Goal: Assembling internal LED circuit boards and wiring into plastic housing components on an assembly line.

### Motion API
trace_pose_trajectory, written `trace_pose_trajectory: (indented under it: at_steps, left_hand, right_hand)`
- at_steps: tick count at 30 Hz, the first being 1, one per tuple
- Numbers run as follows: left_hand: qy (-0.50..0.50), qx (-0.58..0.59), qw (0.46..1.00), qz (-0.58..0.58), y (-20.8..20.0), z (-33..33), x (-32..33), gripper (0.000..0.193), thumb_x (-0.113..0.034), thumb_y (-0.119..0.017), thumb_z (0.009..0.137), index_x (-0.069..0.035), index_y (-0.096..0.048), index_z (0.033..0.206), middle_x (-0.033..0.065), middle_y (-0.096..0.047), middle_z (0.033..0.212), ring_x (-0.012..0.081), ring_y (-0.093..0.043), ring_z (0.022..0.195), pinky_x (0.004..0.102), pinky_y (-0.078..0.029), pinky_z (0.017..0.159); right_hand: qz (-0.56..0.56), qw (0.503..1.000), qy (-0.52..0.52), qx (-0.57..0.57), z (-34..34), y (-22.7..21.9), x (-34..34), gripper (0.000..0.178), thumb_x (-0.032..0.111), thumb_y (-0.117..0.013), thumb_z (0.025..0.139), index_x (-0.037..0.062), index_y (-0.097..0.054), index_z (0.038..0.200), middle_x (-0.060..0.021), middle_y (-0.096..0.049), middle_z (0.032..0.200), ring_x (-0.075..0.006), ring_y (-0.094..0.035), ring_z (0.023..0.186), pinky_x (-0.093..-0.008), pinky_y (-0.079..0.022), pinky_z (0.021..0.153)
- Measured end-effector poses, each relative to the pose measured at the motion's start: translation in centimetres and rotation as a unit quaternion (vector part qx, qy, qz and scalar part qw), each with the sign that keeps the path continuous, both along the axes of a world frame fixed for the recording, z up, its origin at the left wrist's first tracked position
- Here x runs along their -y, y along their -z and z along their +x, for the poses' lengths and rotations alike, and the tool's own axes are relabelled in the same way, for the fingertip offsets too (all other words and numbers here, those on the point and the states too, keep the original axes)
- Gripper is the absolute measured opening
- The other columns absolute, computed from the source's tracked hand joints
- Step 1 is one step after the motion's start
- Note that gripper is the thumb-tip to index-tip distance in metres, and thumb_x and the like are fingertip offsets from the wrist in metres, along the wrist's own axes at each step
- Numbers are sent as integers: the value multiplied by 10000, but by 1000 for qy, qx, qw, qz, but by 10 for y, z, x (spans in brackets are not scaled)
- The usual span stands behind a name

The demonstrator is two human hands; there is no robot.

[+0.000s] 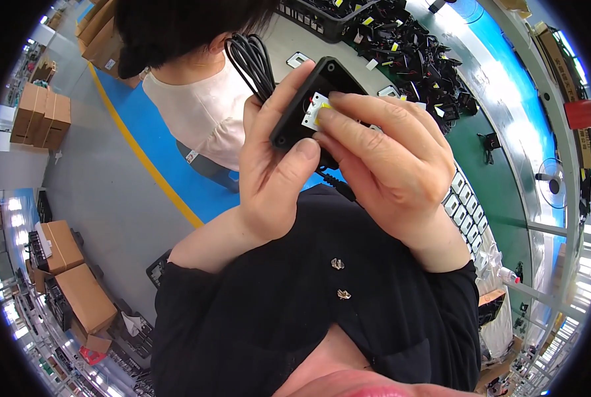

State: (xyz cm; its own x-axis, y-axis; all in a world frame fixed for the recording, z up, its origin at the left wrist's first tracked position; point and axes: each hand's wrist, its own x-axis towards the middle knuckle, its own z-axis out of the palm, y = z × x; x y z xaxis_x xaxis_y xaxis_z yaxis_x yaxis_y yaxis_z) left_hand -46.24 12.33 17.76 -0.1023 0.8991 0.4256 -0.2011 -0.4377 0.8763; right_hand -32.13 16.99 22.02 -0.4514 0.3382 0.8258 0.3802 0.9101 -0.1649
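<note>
My left hand (269, 175) is closed around a black rectangular plastic housing (287, 130), tilted with its open side toward me. A coiled black cable (252, 65) hangs by the fingers of that hand. Inside the housing sits a small white circuit board (310, 117) with a yellow patch and a bit of red wire. The fingertips of my right hand (401, 149) are pinched at the yellow patch, pressing on the board, and they hide part of it. Below the housing, a black cable end with a ribbed sleeve (335, 182) passes under my right hand.
A black heap of cabled units (414, 56) with yellow patches covers the bench at the far right, beside a black crate (322, 23). White frames (467, 208) lie in rows at right. A person in a white top (193, 109) sits close ahead. Cardboard boxes (87, 298) stand left.
</note>
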Motion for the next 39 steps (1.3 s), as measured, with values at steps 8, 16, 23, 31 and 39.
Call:
trace_pose_trajectory:
  at_steps: [8, 16, 23, 31, 39]
  left_hand:
    - [-12, -42, 999, 20, 4, 3, 6, 562, -171, -492, 879, 42, -294, 1360, 132, -404, 1183, 166, -384, 1024, 249, -285, 932]
    - [-3, -64, 998, -13, -2, 4, 15, 568, -144, -485, 870, 82, -279, 1349, 209, -262, 1421, 238, -277, 1270, 306, -205, 1031]
    - [75, 46, 993, -73, -7, -4, 16, 574, -2, -475, 814, 69, -262, 1343, 155, -289, 1404, 207, -332, 1247, 316, -267, 1031]
    - [-13, 108, 982, -153, -5, -6, 5, 380, 8, -426, 896, 17, -346, 1268, 105, -455, 1235, 120, -478, 1070, 256, -397, 916]
    - [-125, -139, 982, 32, 11, -1, -1, 358, -48, -451, 901, 35, -376, 1241, 112, -438, 1202, 135, -439, 1046, 258, -348, 914]
  right_hand:
    - [-26, 1000, -7, -13, 0, -1, 7, 261, 20, -730, 584, 36, -683, 840, -82, -641, 828, -201, -601, 683, -267, -458, 577]
    - [-39, 999, 0, -9, 3, 1, 13, 264, 13, -730, 589, 29, -680, 847, -88, -635, 837, -207, -590, 668, -277, -455, 566]
    - [-50, 998, -6, 34, 6, 11, 6, 294, 25, -735, 564, 44, -681, 853, -78, -612, 860, -211, -574, 714, -288, -453, 607]
    - [-95, 991, 16, 91, 0, 5, 6, 300, 102, -721, 628, 149, -707, 924, -90, -521, 1005, -253, -469, 924, -316, -395, 782]
    - [-640, 715, -206, -193, 8, 31, 0, 341, 180, -637, 834, 16, -553, 1121, -27, -605, 972, -56, -529, 835, -214, -433, 701]
